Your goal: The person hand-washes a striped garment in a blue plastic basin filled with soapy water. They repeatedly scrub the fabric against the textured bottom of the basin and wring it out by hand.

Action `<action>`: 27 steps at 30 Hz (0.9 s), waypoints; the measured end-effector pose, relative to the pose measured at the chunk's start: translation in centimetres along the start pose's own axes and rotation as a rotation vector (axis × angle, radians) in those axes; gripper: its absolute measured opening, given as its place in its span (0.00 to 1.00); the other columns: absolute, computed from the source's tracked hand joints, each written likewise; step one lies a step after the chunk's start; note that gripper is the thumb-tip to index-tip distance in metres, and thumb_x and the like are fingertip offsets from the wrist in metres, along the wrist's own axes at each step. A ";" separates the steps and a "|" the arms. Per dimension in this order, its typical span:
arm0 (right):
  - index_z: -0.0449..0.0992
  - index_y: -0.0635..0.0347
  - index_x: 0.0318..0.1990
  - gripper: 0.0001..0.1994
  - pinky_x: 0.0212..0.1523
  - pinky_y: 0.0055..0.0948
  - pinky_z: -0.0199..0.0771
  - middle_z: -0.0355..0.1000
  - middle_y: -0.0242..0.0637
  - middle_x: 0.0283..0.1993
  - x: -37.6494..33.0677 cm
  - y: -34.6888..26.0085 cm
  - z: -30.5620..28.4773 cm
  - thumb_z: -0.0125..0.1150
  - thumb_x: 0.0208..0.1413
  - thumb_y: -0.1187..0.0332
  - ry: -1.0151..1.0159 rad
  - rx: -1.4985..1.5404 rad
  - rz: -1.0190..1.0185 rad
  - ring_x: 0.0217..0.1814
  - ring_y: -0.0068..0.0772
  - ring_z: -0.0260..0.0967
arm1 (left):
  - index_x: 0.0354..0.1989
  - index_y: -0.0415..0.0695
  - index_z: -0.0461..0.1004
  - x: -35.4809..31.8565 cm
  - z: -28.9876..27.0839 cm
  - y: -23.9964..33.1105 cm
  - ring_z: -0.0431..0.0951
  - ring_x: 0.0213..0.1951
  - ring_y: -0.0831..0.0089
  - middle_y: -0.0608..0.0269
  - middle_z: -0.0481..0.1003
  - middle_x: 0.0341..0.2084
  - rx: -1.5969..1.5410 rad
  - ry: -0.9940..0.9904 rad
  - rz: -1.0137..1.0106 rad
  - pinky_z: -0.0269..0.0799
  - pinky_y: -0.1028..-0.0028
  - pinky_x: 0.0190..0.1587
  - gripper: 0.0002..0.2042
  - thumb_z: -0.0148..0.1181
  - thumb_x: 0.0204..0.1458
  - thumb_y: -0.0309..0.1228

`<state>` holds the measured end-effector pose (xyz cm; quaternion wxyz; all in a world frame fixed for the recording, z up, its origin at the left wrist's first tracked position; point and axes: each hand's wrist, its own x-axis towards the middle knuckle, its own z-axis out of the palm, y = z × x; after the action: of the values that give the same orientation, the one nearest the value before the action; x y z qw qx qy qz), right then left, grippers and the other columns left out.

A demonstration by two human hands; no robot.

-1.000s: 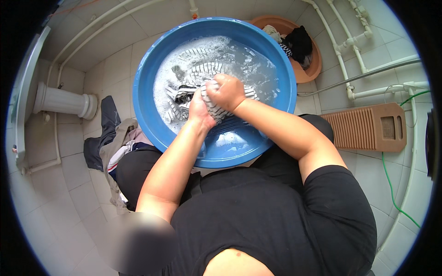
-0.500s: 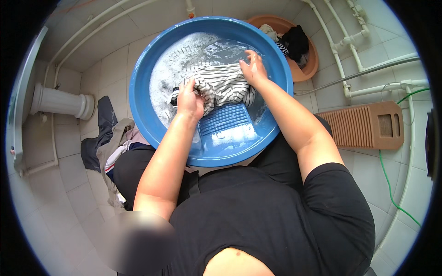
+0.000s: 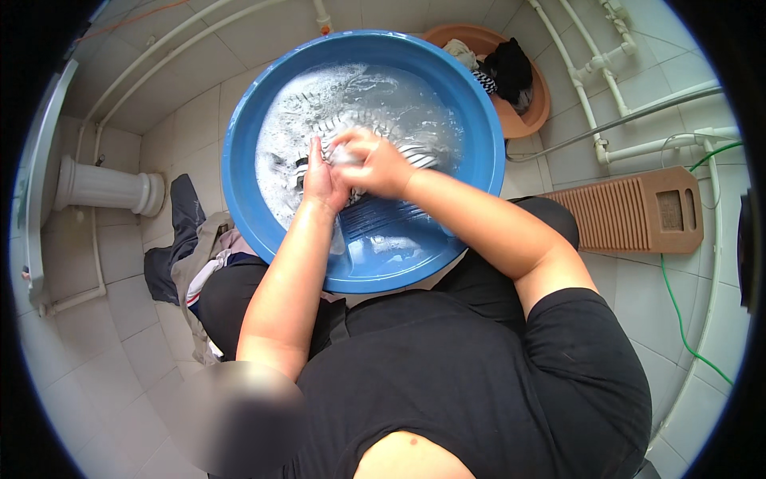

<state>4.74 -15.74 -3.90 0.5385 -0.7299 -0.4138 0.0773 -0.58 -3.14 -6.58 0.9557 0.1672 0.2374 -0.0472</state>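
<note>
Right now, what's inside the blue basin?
The blue basin holds sudsy water and a striped cloth, gripped by left hand and right hand. Foam and hands hide most of the cloth.

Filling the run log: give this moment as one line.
left hand on striped cloth | right hand gripping striped cloth | blue basin, soapy water

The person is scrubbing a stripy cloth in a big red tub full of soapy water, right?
Not quite: the tub is blue, not red, as the head view shows. Both hands, left hand and right hand, do press the stripy cloth in soapy water.
</note>
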 end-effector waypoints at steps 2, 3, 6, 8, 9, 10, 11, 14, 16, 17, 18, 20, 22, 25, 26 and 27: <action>0.69 0.61 0.24 0.11 0.37 0.32 0.69 0.68 0.39 0.41 -1.4 -4.8 0.9 0.63 0.38 0.65 -0.148 0.013 -0.115 0.38 0.41 0.69 | 0.35 0.44 0.72 -0.5 -0.8 0.8 0.75 0.32 0.65 0.55 0.74 0.29 0.068 -0.031 -0.130 0.73 0.66 0.36 0.23 0.42 0.54 0.53; 0.68 0.60 0.24 0.11 0.33 0.33 0.70 0.68 0.39 0.40 -1.8 -6.0 1.3 0.62 0.39 0.64 -0.140 -0.039 -0.287 0.34 0.42 0.69 | 0.33 0.45 0.72 -0.5 -0.3 0.5 0.75 0.31 0.65 0.57 0.74 0.28 0.034 0.037 -0.059 0.73 0.66 0.35 0.21 0.44 0.53 0.52; 0.68 0.57 0.22 0.11 0.30 0.34 0.69 0.68 0.37 0.32 -2.6 -6.3 1.8 0.62 0.38 0.61 -0.195 -0.169 -0.306 0.29 0.41 0.68 | 0.31 0.46 0.72 -1.6 1.8 -0.6 0.75 0.30 0.68 0.62 0.75 0.27 0.067 0.054 -0.015 0.72 0.66 0.34 0.16 0.49 0.52 0.47; 0.69 0.54 0.20 0.11 0.28 0.35 0.68 0.66 0.36 0.24 -2.0 -4.4 1.3 0.62 0.37 0.59 0.023 -0.344 -0.347 0.25 0.42 0.67 | 0.32 0.46 0.72 -0.6 -0.6 -1.2 0.75 0.30 0.68 0.62 0.74 0.27 0.131 0.023 0.024 0.72 0.66 0.36 0.15 0.49 0.53 0.45; 0.70 0.52 0.20 0.10 0.27 0.36 0.69 0.66 0.37 0.20 -1.5 -2.1 1.3 0.60 0.38 0.58 0.183 -0.372 -0.313 0.24 0.44 0.67 | 0.33 0.46 0.72 -0.2 -0.7 -2.2 0.74 0.31 0.68 0.63 0.74 0.28 0.089 0.008 0.017 0.71 0.67 0.37 0.14 0.49 0.53 0.44; 0.71 0.54 0.21 0.10 0.27 0.37 0.68 0.68 0.41 0.22 -0.7 -0.8 1.1 0.58 0.40 0.59 0.231 -0.391 -0.036 0.26 0.46 0.67 | 0.33 0.45 0.71 -1.8 2.7 -3.0 0.74 0.31 0.68 0.63 0.73 0.28 0.153 0.243 0.164 0.71 0.67 0.37 0.14 0.49 0.52 0.44; 0.71 0.54 0.21 0.10 0.28 0.38 0.69 0.70 0.40 0.24 -0.2 -0.9 0.4 0.54 0.42 0.58 0.257 -0.333 0.121 0.27 0.45 0.68 | 0.33 0.45 0.71 -1.3 2.2 -3.0 0.74 0.31 0.68 0.62 0.73 0.28 0.157 0.185 0.144 0.71 0.67 0.37 0.15 0.48 0.53 0.44; 0.72 0.53 0.21 0.10 0.29 0.40 0.69 0.71 0.40 0.25 -0.4 -1.9 1.0 0.52 0.44 0.59 0.294 -0.302 0.168 0.29 0.45 0.69 | 0.32 0.44 0.70 -1.8 2.4 -2.6 0.74 0.30 0.69 0.62 0.72 0.27 0.116 0.155 0.079 0.71 0.68 0.36 0.16 0.48 0.53 0.45; 0.72 0.52 0.20 0.07 0.25 0.37 0.69 0.70 0.37 0.21 -1.5 -3.6 2.6 0.55 0.40 0.62 0.213 -0.281 -0.131 0.24 0.40 0.70 | 0.31 0.43 0.70 -3.5 3.2 -2.1 0.73 0.28 0.70 0.62 0.72 0.23 0.167 0.203 0.137 0.71 0.69 0.34 0.17 0.47 0.53 0.47; 0.72 0.52 0.21 0.06 0.24 0.36 0.69 0.70 0.36 0.21 -2.2 -5.2 2.9 0.55 0.40 0.62 0.111 -0.280 -0.136 0.23 0.39 0.69 | 0.30 0.42 0.70 -4.3 3.8 -1.9 0.73 0.26 0.70 0.62 0.71 0.21 0.247 0.238 0.209 0.71 0.70 0.34 0.19 0.46 0.53 0.48; 0.72 0.52 0.21 0.06 0.23 0.35 0.69 0.69 0.35 0.20 -2.4 -6.4 3.0 0.55 0.40 0.62 0.009 -0.277 -0.141 0.21 0.38 0.69 | 0.32 0.42 0.70 -4.8 4.3 -2.0 0.73 0.28 0.70 0.61 0.72 0.23 0.260 0.268 0.214 0.71 0.70 0.34 0.20 0.45 0.53 0.48; 0.72 0.55 0.24 0.08 0.26 0.36 0.70 0.71 0.38 0.22 -1.7 -3.2 3.1 0.54 0.41 0.62 0.105 -0.304 -0.060 0.24 0.40 0.70 | 0.37 0.41 0.70 -4.3 4.3 -2.2 0.74 0.32 0.69 0.60 0.73 0.29 0.241 0.291 0.150 0.71 0.69 0.37 0.21 0.43 0.53 0.49; 0.72 0.57 0.26 0.10 0.31 0.39 0.70 0.72 0.44 0.26 -0.1 0.1 1.8 0.53 0.45 0.60 0.257 -0.277 0.205 0.29 0.46 0.70 | 0.41 0.41 0.69 -2.5 2.8 -2.6 0.75 0.37 0.68 0.60 0.73 0.36 0.174 0.289 0.052 0.71 0.68 0.41 0.22 0.41 0.53 0.49; 0.71 0.61 0.29 0.17 0.34 0.40 0.68 0.72 0.49 0.30 1.7 5.6 -2.2 0.53 0.50 0.54 0.412 -0.065 0.563 0.33 0.49 0.70 | 0.44 0.40 0.68 -1.5 2.5 -3.2 0.74 0.41 0.65 0.58 0.73 0.38 0.193 0.098 0.120 0.70 0.65 0.47 0.19 0.39 0.57 0.42; 0.71 0.62 0.31 0.19 0.34 0.39 0.68 0.72 0.50 0.31 2.0 6.5 -3.2 0.53 0.51 0.51 0.470 -0.116 0.577 0.33 0.48 0.70 | 0.45 0.39 0.67 -0.9 2.0 -3.5 0.74 0.42 0.64 0.56 0.74 0.38 0.208 0.071 0.191 0.69 0.63 0.48 0.19 0.37 0.58 0.41; 0.71 0.63 0.32 0.21 0.35 0.38 0.67 0.71 0.51 0.33 2.0 7.2 -4.1 0.53 0.51 0.50 0.467 -0.166 0.595 0.34 0.47 0.70 | 0.47 0.40 0.64 -0.3 0.5 -3.0 0.71 0.45 0.69 0.58 0.70 0.43 0.138 0.090 0.215 0.68 0.70 0.47 0.14 0.45 0.56 0.35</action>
<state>12.07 -17.86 -7.68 0.5113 -0.8572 -0.0549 0.0283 -1.09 -6.17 -6.90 0.9298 0.2593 0.2571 0.0470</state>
